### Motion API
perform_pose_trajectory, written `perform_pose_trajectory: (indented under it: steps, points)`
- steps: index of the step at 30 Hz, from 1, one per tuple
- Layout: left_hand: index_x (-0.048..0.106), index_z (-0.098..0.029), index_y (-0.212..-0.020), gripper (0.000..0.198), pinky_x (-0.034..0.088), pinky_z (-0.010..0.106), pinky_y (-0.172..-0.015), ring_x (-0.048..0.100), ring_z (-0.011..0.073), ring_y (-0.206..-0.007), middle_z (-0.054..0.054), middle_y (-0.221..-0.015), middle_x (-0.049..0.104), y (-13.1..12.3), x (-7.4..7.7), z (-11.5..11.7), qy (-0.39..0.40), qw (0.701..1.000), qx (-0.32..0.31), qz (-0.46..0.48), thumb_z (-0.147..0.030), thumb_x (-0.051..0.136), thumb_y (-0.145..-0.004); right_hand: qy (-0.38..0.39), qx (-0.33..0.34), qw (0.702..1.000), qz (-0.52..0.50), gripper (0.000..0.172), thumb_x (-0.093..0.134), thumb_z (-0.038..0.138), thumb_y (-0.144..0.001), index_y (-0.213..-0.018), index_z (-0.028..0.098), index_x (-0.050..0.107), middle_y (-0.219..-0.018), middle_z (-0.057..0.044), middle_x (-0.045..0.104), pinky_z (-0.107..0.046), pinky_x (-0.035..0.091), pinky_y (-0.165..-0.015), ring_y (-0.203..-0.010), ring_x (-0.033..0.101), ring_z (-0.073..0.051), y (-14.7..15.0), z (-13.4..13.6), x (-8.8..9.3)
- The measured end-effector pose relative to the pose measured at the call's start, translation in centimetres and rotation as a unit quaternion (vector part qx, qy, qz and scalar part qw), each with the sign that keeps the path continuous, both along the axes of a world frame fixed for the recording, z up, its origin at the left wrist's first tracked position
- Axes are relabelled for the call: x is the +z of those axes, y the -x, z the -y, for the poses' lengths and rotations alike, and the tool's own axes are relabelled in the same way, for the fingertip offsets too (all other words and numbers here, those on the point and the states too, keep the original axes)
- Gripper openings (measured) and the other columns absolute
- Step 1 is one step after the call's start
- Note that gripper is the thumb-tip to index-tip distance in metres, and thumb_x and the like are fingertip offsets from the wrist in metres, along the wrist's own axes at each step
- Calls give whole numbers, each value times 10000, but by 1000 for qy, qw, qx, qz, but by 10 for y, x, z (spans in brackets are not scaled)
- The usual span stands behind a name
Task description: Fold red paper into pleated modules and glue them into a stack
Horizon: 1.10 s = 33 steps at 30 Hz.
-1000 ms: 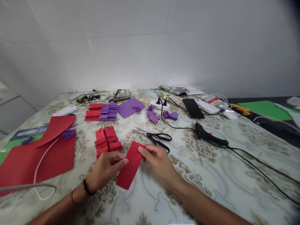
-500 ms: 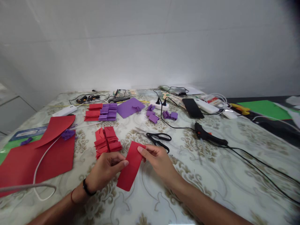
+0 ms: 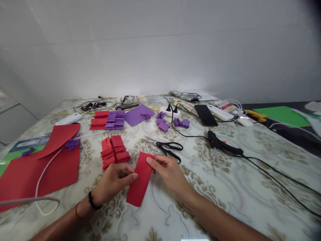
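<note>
One red strip, I see, hangs over the table toward its near edge: the left hand pinches its long side, the right hand its top corner, scissors just beyond.

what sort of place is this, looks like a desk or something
Probably a craft work table: black-handled metal scissors and a black corded glue gun lie on the pale floral tabletop, while the right hand holds a flat red rectangular strip.
</note>
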<state>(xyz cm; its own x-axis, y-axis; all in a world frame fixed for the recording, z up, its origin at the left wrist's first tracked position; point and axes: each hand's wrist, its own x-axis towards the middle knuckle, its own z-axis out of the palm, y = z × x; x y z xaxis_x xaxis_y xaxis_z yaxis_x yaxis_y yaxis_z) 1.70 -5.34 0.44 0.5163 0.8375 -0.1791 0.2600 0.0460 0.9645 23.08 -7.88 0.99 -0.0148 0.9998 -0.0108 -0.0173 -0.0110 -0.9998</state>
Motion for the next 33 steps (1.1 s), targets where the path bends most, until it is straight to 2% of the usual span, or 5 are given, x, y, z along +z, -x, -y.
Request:
perform_pose_trajectory:
  steps: [6,14,20,26,33]
  points:
    - [686,-130,-734,394,342,232,-576,479,116,-614,-6,-660,587,1,-4,-1,-24,999,-21,-34,-485,698,-903,-3,18,1000,21,482,660,534,-873,-577,202,478,-568,43,415,-268,312,-548,-563,375,-117,1,0,-7]
    - [687,-138,-747,394,342,230,-576,477,118,-613,-11,-659,583,2,-4,-1,-32,999,-19,-32,-495,684,-915,-21,33,999,1,479,597,548,-935,-621,189,565,-594,18,514,-275,387,-609,-602,480,-139,-1,1,1]
    - [698,-137,-743,397,328,227,-556,468,115,-597,-11,-644,578,2,-2,-1,-32,998,-22,-44,-499,689,-904,-27,30,999,13,502,594,544,-945,-592,188,566,-580,11,539,-280,394,-615,-599,498,-143,-4,-1,0]
    - [687,-144,-754,382,393,235,-597,517,136,-638,3,-685,614,0,3,-2,-46,998,5,-41,-496,665,-899,-3,64,998,17,471,630,586,-915,-676,181,656,-612,-1,619,-272,446,-639,-606,558,-148,-4,-4,-2]
    - [666,-150,-728,396,385,241,-583,504,141,-621,4,-656,588,-2,9,-1,-46,996,14,-68,-516,645,-876,-12,55,997,60,450,613,522,-936,-649,177,649,-617,-16,641,-278,426,-629,-608,566,-155,-3,-2,-4]
